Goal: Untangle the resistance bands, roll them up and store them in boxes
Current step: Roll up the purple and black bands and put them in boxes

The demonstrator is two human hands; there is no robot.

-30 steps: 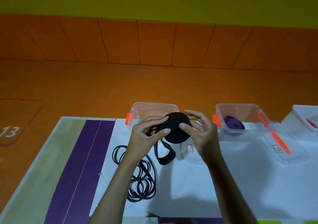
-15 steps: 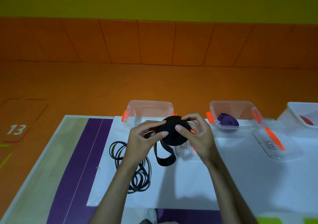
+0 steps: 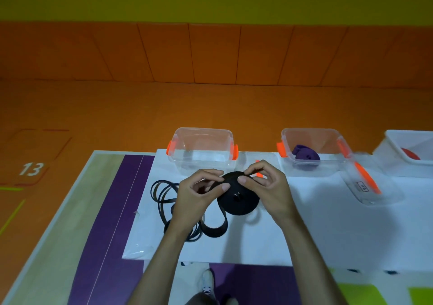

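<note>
A wide black resistance band is wound into a thick roll (image 3: pixel 239 202) held just above the white table (image 3: pixel 328 229). My left hand (image 3: pixel 199 194) pinches the band's loose strip at the roll's upper left. My right hand (image 3: pixel 267 187) pinches the top edge of the roll. The band's free tail (image 3: pixel 214 228) loops down onto the table. A thinner black band (image 3: pixel 164 199) lies coiled and tangled to the left, partly hidden by my left forearm. An empty clear box with orange clips (image 3: pixel 202 148) stands right behind my hands.
A second clear box (image 3: pixel 314 150) at the back right holds a rolled purple band (image 3: pixel 305 156). Its lid (image 3: pixel 370 187) leans beside it. A white bin (image 3: pixel 412 147) with something red sits at the far right. The table's front edge runs below my forearms.
The camera tilted down, so the table and boxes sit higher in view. My hands have lowered the roll toward the table and my right fingers have shifted onto its top edge.
</note>
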